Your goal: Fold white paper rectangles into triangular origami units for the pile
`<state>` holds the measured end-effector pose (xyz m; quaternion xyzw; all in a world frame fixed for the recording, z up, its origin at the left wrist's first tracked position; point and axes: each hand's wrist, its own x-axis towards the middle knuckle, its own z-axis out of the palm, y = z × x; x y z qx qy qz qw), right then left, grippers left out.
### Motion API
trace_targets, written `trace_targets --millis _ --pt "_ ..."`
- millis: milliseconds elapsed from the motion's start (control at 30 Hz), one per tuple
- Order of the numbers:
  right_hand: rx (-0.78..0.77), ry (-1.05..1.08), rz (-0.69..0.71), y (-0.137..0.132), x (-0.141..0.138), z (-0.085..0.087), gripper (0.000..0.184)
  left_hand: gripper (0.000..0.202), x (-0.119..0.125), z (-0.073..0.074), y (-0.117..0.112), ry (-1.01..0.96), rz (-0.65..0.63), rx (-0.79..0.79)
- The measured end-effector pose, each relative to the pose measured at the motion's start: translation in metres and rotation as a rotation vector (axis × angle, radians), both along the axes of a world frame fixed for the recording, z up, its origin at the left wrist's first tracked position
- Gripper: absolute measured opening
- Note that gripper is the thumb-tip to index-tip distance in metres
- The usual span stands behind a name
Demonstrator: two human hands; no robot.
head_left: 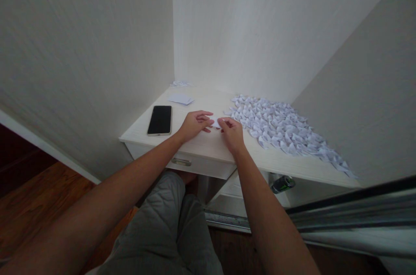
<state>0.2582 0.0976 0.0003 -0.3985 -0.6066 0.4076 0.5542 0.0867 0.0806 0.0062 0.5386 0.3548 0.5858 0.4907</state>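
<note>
Between my two hands is a small piece of white paper (216, 123), held just above the white desktop (208, 145). My left hand (196, 124) pinches its left end between thumb and fingers. At the other end, my right hand (232, 131) grips the paper with thumb and forefinger. Fingers cover much of the piece, so its exact folds are hidden. A large pile of folded white paper pieces (279, 127) spreads to the right of my right hand. Beyond my left hand lies a stack of flat white paper slips (181, 99).
A smartphone (160, 120) with a dark screen lies left of my left hand. White scraps (180, 84) sit in the back corner. Panels enclose the desk on the left, back and right. Below are a drawer handle (181, 162) and a dark can (282, 184) on a shelf.
</note>
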Motion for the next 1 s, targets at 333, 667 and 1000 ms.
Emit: trace_targets --millis 333,667,1000 --pt "-0.054 0.11 -0.041 -0.004 -0.005 0.002 0.03 0.045 0.008 0.007 -0.006 -0.145 0.072 -0.054" --pt "-0.255 0.689 0.079 -0.055 -0.037 0.009 0.031 0.03 0.049 0.013 -0.053 -0.339 0.285 -0.02" --pt "-0.248 0.924 0.226 -0.085 -0.048 0.026 0.019 0.016 0.06 0.033 -0.086 -0.264 0.509 0.167"
